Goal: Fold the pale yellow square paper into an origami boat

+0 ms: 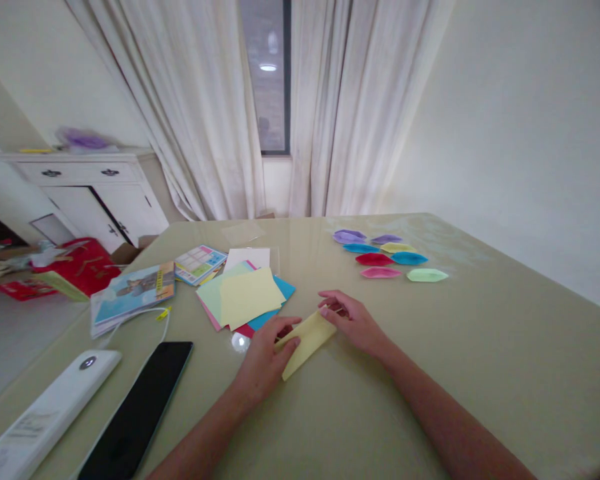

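A pale yellow sheet of paper (307, 341), folded into a narrow strip, is held slanting over the table between both hands. My left hand (266, 357) pinches its left end, thumb on the near face and fingers behind. At the upper right end, my right hand (353, 321) grips it between thumb and curled fingers. Just beyond my left hand lies a loose stack of coloured paper (250, 297) with a yellow sheet on top. Several folded paper boats, among them a red one (374, 259) and a light green one (427, 275), sit farther back on the right.
On the left of the table (480, 373) lie a black phone (137, 407), a white power strip-like device (50, 413) with a cable, and a picture book (135, 293). A clear plastic sleeve (243, 232) rests near the far edge. Curtains and a wall stand behind.
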Demonstrator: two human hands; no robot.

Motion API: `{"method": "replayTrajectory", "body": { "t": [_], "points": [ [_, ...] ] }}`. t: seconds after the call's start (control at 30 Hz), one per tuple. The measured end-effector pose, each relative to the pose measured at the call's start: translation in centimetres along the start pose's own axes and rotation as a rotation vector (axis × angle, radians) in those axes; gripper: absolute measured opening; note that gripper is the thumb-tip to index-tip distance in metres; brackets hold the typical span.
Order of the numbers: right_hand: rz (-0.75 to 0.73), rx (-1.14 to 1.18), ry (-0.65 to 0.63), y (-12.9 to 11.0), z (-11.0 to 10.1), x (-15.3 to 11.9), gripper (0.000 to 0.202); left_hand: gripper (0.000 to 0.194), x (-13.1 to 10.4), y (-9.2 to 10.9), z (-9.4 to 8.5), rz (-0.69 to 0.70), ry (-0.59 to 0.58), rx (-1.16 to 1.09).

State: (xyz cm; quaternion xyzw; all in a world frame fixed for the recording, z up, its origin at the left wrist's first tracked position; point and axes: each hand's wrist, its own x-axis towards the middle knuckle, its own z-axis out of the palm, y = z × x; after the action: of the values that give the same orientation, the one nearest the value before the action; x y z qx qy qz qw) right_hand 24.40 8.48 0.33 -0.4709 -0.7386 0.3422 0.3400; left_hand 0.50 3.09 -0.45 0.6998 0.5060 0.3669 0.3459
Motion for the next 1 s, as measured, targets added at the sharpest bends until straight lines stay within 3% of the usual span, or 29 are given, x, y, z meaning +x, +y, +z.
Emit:
{"method": "replayTrajectory", "body": {
  "t": [0.17,0.4,0.6,0.8,1.0],
  "points": [
    [0.064,0.300,-0.027,0.4,0.4,-0.8,0.047,0.039,-0.2,0.6,-0.1,-0.149,-0.013,-0.248],
    [0.126,0.502,-0.008,-0.5,0.8,-1.7,0.045,0.041,-0.7,0.6,0.1,-0.239,-0.092,-0.439],
    [0.137,0.513,0.058,-1.8,1.3,-2.5,0.041,0.040,-1.6,1.3,0.3,-0.273,-0.188,-0.553],
    [0.152,0.459,0.049,-2.7,1.2,-3.1,0.040,0.049,-2.9,2.0,0.7,-0.364,-0.240,-0.581],
    [0.172,0.474,0.027,-3.3,1.1,-3.4,0.035,0.042,-3.3,2.8,1.4,-0.436,-0.288,-0.614]
  ]
}}
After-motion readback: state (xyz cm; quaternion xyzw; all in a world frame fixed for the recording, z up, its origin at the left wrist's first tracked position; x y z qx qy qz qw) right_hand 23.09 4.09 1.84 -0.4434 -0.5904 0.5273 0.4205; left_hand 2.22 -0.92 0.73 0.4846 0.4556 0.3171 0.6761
